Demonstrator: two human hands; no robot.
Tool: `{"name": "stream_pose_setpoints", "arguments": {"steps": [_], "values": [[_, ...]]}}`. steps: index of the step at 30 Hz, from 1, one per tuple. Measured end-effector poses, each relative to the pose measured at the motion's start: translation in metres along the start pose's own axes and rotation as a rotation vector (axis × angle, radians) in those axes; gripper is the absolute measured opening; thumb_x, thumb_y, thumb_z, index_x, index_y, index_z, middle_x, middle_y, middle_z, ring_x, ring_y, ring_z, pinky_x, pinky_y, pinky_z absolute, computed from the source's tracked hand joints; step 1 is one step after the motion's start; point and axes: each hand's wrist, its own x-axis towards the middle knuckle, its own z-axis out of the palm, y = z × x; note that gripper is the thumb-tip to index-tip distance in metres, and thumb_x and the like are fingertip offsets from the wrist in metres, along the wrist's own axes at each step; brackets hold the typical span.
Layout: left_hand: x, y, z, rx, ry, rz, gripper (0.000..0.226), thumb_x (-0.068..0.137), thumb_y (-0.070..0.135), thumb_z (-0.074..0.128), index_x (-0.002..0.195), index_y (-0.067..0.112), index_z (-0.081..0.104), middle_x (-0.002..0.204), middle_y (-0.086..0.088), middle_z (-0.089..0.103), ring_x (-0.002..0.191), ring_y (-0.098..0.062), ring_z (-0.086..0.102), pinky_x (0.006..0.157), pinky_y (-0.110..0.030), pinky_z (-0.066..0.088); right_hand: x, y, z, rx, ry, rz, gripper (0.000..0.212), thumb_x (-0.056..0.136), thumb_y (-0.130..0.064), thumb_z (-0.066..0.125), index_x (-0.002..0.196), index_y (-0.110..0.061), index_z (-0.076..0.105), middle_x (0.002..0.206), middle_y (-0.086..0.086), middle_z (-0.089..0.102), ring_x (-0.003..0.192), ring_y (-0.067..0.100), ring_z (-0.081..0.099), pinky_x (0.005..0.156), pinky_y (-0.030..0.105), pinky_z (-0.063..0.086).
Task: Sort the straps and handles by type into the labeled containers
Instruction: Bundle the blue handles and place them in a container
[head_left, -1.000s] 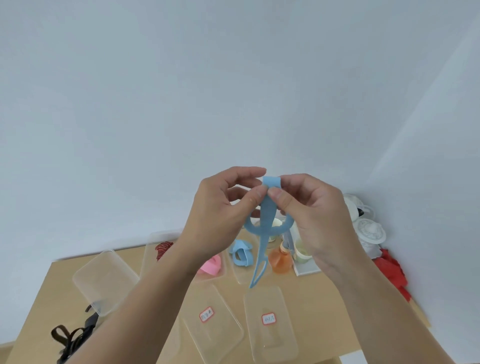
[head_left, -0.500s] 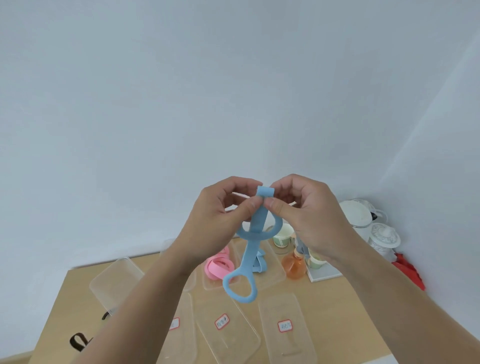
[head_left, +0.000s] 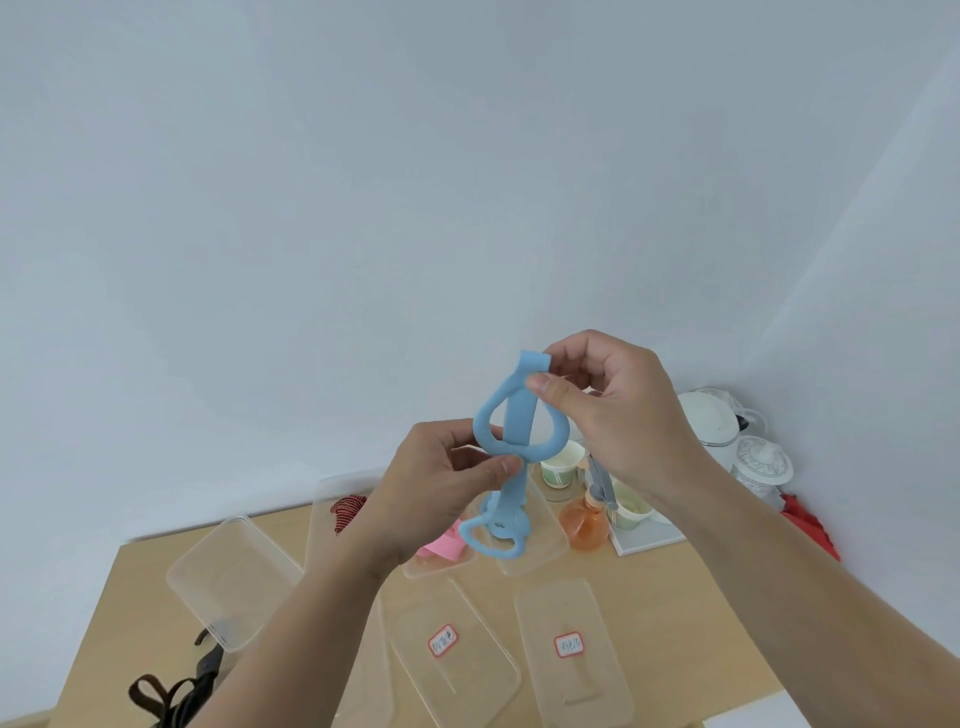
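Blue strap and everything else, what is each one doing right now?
blue strap: held up over the table, folded into a loop.
left hand: pinches the strap's middle.
right hand: pinches its top end.
pink straps: lying in a clear container.
black strap: lying on the table.
orange bottle: upright.

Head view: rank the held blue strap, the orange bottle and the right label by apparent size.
1. blue strap: largest, though it is held nearest the camera
2. orange bottle
3. right label: smallest
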Motion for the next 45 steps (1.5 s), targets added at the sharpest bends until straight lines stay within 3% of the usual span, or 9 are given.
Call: {"name": "stream_pose_setpoints", "arguments": {"steps": [8, 12, 16, 20, 27, 30, 39, 42, 45], "values": [[-0.002, -0.005, 0.002, -0.014, 0.014, 0.023, 0.013, 0.095, 0.006, 0.069, 0.106, 0.009, 0.076, 0.097, -0.005, 0.079, 0.096, -0.021, 0.076, 0.090, -0.034, 0.060, 0.004, -0.002, -0.003, -0.045, -0.027, -0.027, 0.011, 0.089, -0.013, 0.075, 0.090, -0.023, 0.072, 0.077, -0.017, 0.070, 0.073, 0.004, 0.060, 0.073, 0.023, 0.052], [-0.002, -0.011, 0.005, -0.013, 0.050, -0.052, 0.015, 0.099, 0.017, 0.067, 0.104, 0.007, 0.076, 0.097, -0.013, 0.078, 0.092, -0.029, 0.076, 0.089, -0.047, 0.061, 0.004, -0.004, -0.002, -0.114, -0.058, -0.089, 0.018, 0.089, -0.012, 0.075, 0.086, -0.029, 0.069, 0.077, -0.025, 0.067, 0.069, -0.002, 0.057, 0.068, 0.019, 0.047], [0.002, -0.018, 0.009, 0.131, 0.076, -0.140, 0.040, 0.100, 0.046, 0.060, 0.090, 0.011, 0.076, 0.089, -0.016, 0.076, 0.087, -0.037, 0.072, 0.090, -0.057, 0.057, -0.001, -0.004, 0.002, -0.187, -0.112, -0.157, 0.023, 0.090, -0.011, 0.074, 0.085, -0.032, 0.067, 0.076, -0.026, 0.064, 0.061, 0.005, 0.051, 0.062, 0.017, 0.042], [0.008, -0.017, 0.009, -0.025, 0.155, -0.209, 0.048, 0.101, 0.039, 0.060, 0.088, -0.005, 0.074, 0.084, -0.017, 0.077, 0.075, -0.026, 0.077, 0.081, -0.046, 0.063, -0.012, 0.004, 0.006, -0.260, -0.136, -0.343, 0.012, 0.089, -0.016, 0.072, 0.089, -0.027, 0.067, 0.087, -0.025, 0.066, 0.084, 0.006, 0.060, 0.071, 0.015, 0.041], [0.013, -0.016, 0.004, -0.237, 0.114, -0.245, 0.028, 0.104, 0.014, 0.053, 0.099, 0.003, 0.078, 0.093, -0.015, 0.077, 0.080, -0.026, 0.072, 0.080, -0.039, 0.062, -0.024, 0.034, 0.009, -0.453, -0.166, -0.601, 0.019, 0.084, 0.001, 0.066, 0.092, -0.015, 0.069, 0.094, -0.012, 0.067, 0.091, 0.016, 0.056, 0.079, 0.022, 0.046], [0.013, -0.013, 0.000, -0.364, 0.054, -0.276, 0.028, 0.106, 0.011, 0.049, 0.104, -0.001, 0.074, 0.089, -0.014, 0.074, 0.077, -0.024, 0.072, 0.069, -0.037, 0.061, -0.028, 0.047, 0.012, -0.507, -0.233, -0.625, 0.018, 0.086, 0.002, 0.066, 0.092, -0.014, 0.069, 0.095, -0.012, 0.067, 0.090, 0.019, 0.056, 0.078, 0.031, 0.048], [0.014, -0.006, -0.015, -0.597, -0.051, -0.398, 0.041, 0.103, 0.024, 0.038, 0.106, -0.005, 0.068, 0.093, -0.016, 0.066, 0.074, -0.031, 0.067, 0.073, -0.046, 0.060, -0.027, 0.063, 0.019, -0.616, -0.228, -0.651, 0.014, 0.088, -0.004, 0.061, 0.090, -0.015, 0.070, 0.093, -0.012, 0.069, 0.085, 0.019, 0.056, 0.070, 0.039, 0.051], [0.015, -0.009, -0.015, -0.506, -0.046, -0.366, 0.041, 0.103, 0.037, 0.052, 0.108, 0.001, 0.072, 0.095, -0.014, 0.069, 0.080, -0.030, 0.069, 0.075, -0.044, 0.060, -0.025, 0.064, 0.020, -0.645, -0.231, -0.665, 0.014, 0.089, -0.005, 0.063, 0.091, -0.016, 0.071, 0.095, -0.012, 0.070, 0.084, 0.020, 0.055, 0.070, 0.039, 0.052], [0.015, -0.013, -0.014, -0.394, -0.020, -0.310, 0.024, 0.096, 0.014, 0.067, 0.112, -0.004, 0.070, 0.095, -0.016, 0.073, 0.081, -0.026, 0.072, 0.073, -0.040, 0.062, -0.024, 0.067, 0.019, -0.658, -0.249, -0.673, 0.014, 0.094, -0.013, 0.060, 0.096, -0.018, 0.072, 0.100, -0.012, 0.071, 0.085, 0.021, 0.056, 0.072, 0.038, 0.052]]}}
